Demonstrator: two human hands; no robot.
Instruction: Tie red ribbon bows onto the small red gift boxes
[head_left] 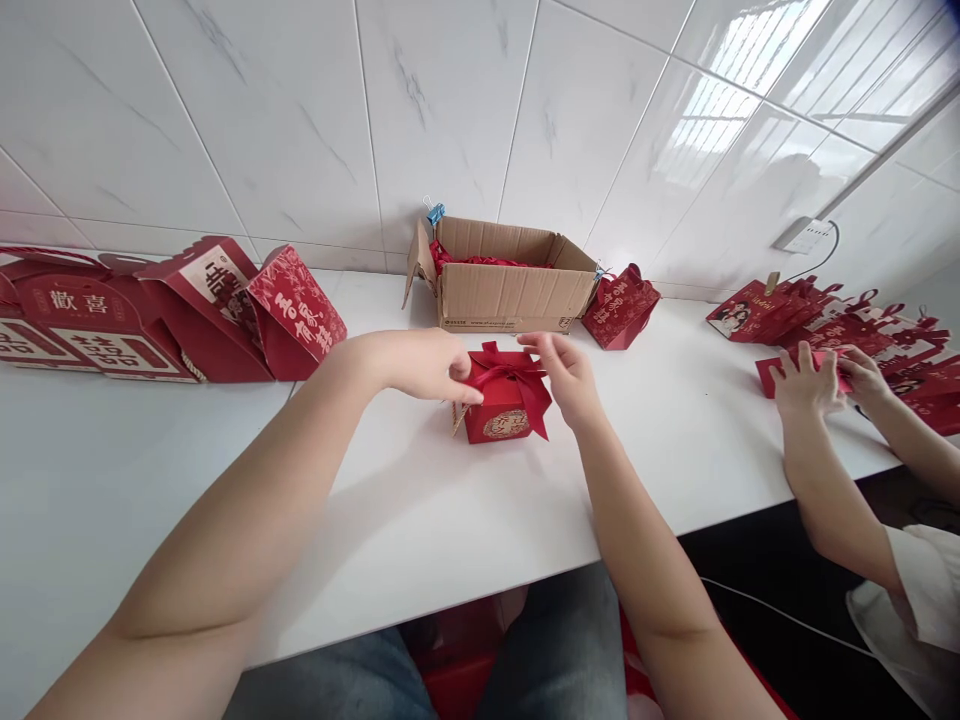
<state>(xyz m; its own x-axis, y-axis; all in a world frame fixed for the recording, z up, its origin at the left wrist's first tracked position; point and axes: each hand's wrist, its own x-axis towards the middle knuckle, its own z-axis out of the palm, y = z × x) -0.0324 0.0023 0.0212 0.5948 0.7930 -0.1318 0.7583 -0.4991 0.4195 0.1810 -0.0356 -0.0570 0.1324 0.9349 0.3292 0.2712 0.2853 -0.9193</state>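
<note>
The box (pixel 504 412) is small, cube-like and deep red, with a round gold emblem on its near face and a pale flap showing at its left edge. A red satin ribbon (pixel 507 372) crosses its top in a bow, with one tail hanging down the right corner. The box stands upright on the bench (pixel 390 500), near the middle, just in front of the carton (pixel 504 290).

The left hand (pixel 431 365) is clenched, pinching the left end of the ribbon between thumb and forefinger. The right hand (pixel 570 378) grasps the right loop of the bow with its fingertips, the other fingers loosely curled.

The bench is white, smooth and glossy. The carton is open, brown, with red material inside and a blue clip (pixel 436 212) on its far left flap. A small red bag (pixel 621 308) leans just right of it. At the far left lie large red gift cases (pixel 150 320) with white and gold characters. At the right, a co-worker's hands (pixel 810 385) hold a flat red piece (pixel 772 372) on the bench, beside a pile of red bags (pixel 862 325).

The wall (pixel 300 120) behind is large white marbled tile, reflecting a window at the upper right. A white socket (pixel 804 236) with a cable sits low on it.
</note>
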